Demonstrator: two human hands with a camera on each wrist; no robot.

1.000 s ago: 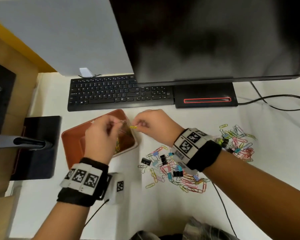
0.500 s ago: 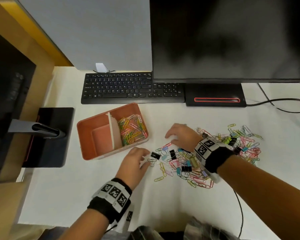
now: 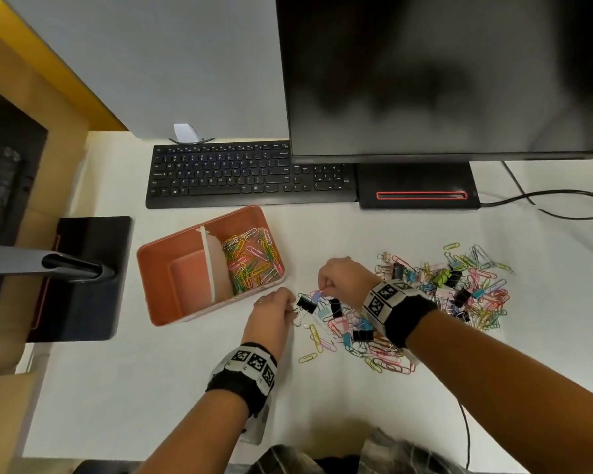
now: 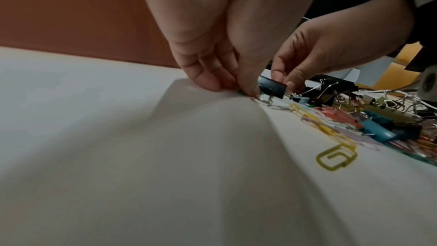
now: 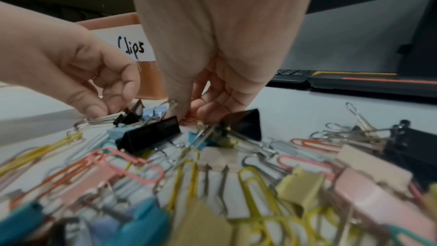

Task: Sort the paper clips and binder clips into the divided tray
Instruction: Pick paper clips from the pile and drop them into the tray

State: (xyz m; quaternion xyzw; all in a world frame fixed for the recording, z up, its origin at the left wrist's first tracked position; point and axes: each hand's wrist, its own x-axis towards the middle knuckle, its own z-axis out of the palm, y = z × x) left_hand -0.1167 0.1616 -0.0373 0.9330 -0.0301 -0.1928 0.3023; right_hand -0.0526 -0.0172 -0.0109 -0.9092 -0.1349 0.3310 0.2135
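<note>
The orange divided tray point(image 3: 158, 268) has a white divider; its right compartment holds several coloured paper clips point(image 3: 252, 265), its left one looks empty. A mixed pile of paper clips and binder clips point(image 3: 367, 333) lies to the tray's right. My left hand point(image 3: 293, 307) pinches the silver wire handle of a black binder clip point(image 3: 305, 303) at the pile's left edge; the right wrist view shows that handle point(image 5: 104, 118) under the thumb. My right hand point(image 3: 322, 289) pinches a pink paper clip point(image 5: 189, 121) just behind that binder clip.
A second heap of clips point(image 3: 459, 289) lies further right. A black keyboard point(image 3: 250, 176) and the monitor base point(image 3: 418, 189) stand behind the tray. A black stand point(image 3: 83, 278) sits to the left. The white table cover point(image 4: 189, 137) is wrinkled near my left hand.
Both hands left the tray, where they held a yellow paper clip, and came down to the pile. The left now pinches a binder clip's handle, the right a pink paper clip.
</note>
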